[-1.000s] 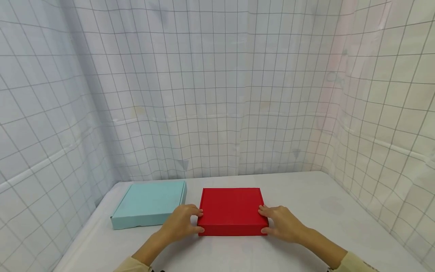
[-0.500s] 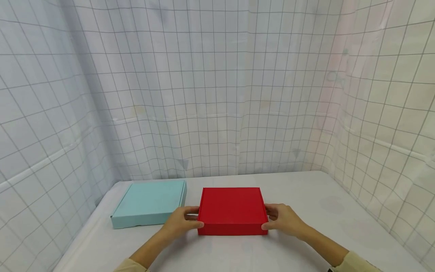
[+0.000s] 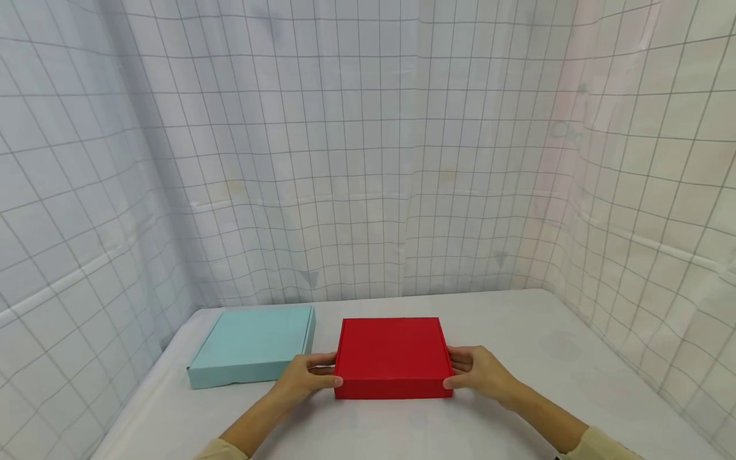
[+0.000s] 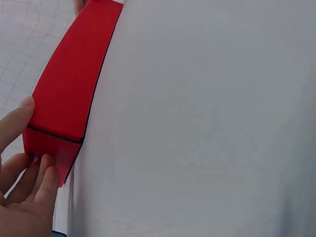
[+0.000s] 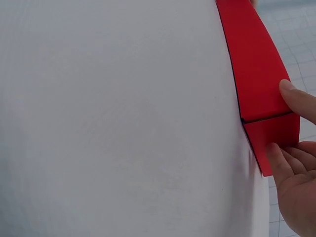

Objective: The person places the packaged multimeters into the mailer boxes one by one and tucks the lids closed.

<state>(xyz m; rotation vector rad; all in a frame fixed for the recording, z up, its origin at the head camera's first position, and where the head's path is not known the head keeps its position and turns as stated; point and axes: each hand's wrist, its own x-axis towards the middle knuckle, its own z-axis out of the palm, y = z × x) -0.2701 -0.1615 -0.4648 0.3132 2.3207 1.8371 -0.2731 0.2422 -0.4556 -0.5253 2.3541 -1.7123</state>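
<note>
Flat red cardboard box (image 3: 392,355), matte, rectangular, lid closed, sitting on white cloth-covered table (image 3: 535,345). Gripped at both near corners: left hand (image 3: 301,378) and right hand (image 3: 482,371), fingers (image 4: 47,173) curled onto side walls, thumbs on front face. Pale blue box (image 3: 253,345) of same flat shape just beside, apart. Grid-print curtain (image 3: 368,153) behind.

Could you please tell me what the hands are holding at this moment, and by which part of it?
Both hold the red box by its near corners: the left hand at the near-left corner, the right hand at the near-right.
</note>
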